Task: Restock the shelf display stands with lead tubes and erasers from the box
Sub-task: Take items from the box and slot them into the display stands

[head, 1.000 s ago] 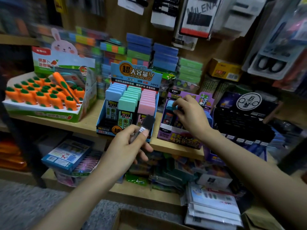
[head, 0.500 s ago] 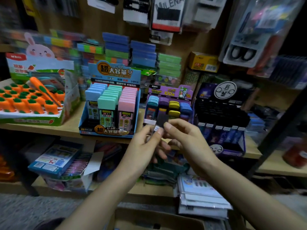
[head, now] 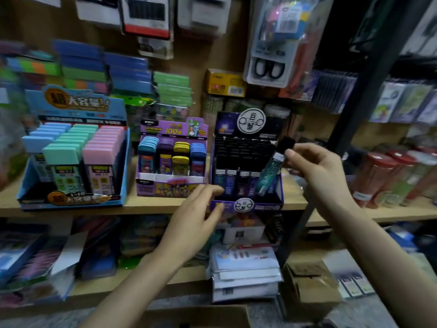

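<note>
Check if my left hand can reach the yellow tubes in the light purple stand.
Probably yes: the left hand is open near that stand, with nothing between it and the yellow tubes.

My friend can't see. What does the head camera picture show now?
The right hand pinches a black-capped lead tube over the dark display stand on a wooden shelf, and the left hand is open at the stand's front corner. A blue stand and a purple stand of coloured cases sit further left.

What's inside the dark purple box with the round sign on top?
Rows of black-capped lead tubes fill the dark purple stand. Only the front row shows its labels; the rest hide behind it. The tube in the right hand covers a few.
</note>
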`<action>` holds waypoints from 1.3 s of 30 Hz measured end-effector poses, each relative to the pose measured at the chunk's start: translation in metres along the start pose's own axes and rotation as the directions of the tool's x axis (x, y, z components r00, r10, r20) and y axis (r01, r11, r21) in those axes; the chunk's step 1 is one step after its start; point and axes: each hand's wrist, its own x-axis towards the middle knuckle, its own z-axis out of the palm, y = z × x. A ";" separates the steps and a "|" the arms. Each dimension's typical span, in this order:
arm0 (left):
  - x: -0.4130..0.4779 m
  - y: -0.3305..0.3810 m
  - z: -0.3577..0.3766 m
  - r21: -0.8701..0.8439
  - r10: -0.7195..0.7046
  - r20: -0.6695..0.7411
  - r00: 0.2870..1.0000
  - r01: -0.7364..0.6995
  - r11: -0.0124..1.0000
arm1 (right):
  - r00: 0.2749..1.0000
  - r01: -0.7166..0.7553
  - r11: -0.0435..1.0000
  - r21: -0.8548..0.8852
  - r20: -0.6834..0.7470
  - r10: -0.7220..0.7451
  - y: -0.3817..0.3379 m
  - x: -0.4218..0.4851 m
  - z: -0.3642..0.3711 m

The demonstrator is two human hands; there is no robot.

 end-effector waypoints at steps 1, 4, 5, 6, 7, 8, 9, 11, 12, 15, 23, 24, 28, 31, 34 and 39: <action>0.004 -0.002 0.004 0.061 0.028 0.018 0.999 -0.029 0.998 | 0.999 0.022 0.999 -0.050 -0.035 -0.024 0.006 0.004 -0.008; 0.011 -0.011 0.017 0.248 0.076 0.094 0.993 -0.097 0.964 | 0.996 0.054 0.975 -0.217 -0.060 -0.069 0.022 0.010 -0.014; 0.012 -0.014 0.021 0.289 0.071 0.123 0.990 -0.104 0.952 | 0.996 0.060 0.956 -0.286 -0.048 -0.077 0.027 0.010 -0.013; 0.012 -0.017 0.024 0.318 0.063 0.150 0.987 -0.109 0.942 | 0.996 0.070 0.936 -0.344 -0.028 -0.085 0.031 0.010 -0.011; 0.011 -0.019 0.027 0.337 0.061 0.176 0.983 -0.118 0.934 | 0.996 0.087 0.921 -0.379 -0.002 -0.094 0.034 0.009 -0.009; 0.010 -0.021 0.030 0.348 0.067 0.197 0.978 -0.133 0.928 | 0.994 0.105 0.912 -0.396 0.023 -0.105 0.036 0.009 -0.007; 0.010 -0.022 0.032 0.353 0.073 0.216 0.974 -0.148 0.924 | 0.992 0.124 0.910 -0.395 0.046 -0.115 0.036 0.009 -0.006; 0.010 -0.023 0.034 0.350 0.083 0.240 0.967 -0.166 0.922 | 0.990 0.141 0.913 -0.382 0.080 -0.120 0.036 0.009 -0.005; 0.010 -0.023 0.035 0.348 0.088 0.241 0.967 -0.171 0.922 | 0.989 0.143 0.916 -0.374 0.094 -0.116 0.036 0.011 -0.005; 0.011 -0.025 0.035 0.337 0.098 0.226 0.969 -0.172 0.925 | 0.981 0.160 0.930 -0.331 0.159 -0.113 0.038 0.014 -0.005; 0.013 -0.026 0.037 0.306 0.109 0.185 0.977 -0.162 0.938 | 0.967 0.208 0.908 -0.365 0.215 -0.136 0.043 0.014 0.002; 0.013 -0.026 0.037 0.303 0.109 0.183 0.977 -0.161 0.939 | 0.973 0.188 0.908 -0.374 0.196 -0.121 0.044 0.014 0.003; 0.013 -0.027 0.038 0.294 0.104 0.174 0.979 -0.153 0.944 | 0.982 0.125 0.897 -0.425 0.183 -0.050 0.049 0.015 0.008; 0.013 -0.025 0.038 0.280 0.100 0.175 0.979 -0.147 0.949 | 0.986 0.118 0.880 -0.461 0.158 -0.049 0.048 0.019 0.011; 0.010 -0.021 0.032 0.272 0.106 0.169 0.980 -0.150 0.951 | 0.988 0.101 0.862 -0.496 0.155 -0.026 0.046 0.021 0.012; -0.007 -0.019 0.007 0.236 0.095 0.160 0.983 -0.131 0.963 | 0.982 0.119 0.778 -0.617 0.187 -0.002 0.040 0.016 0.008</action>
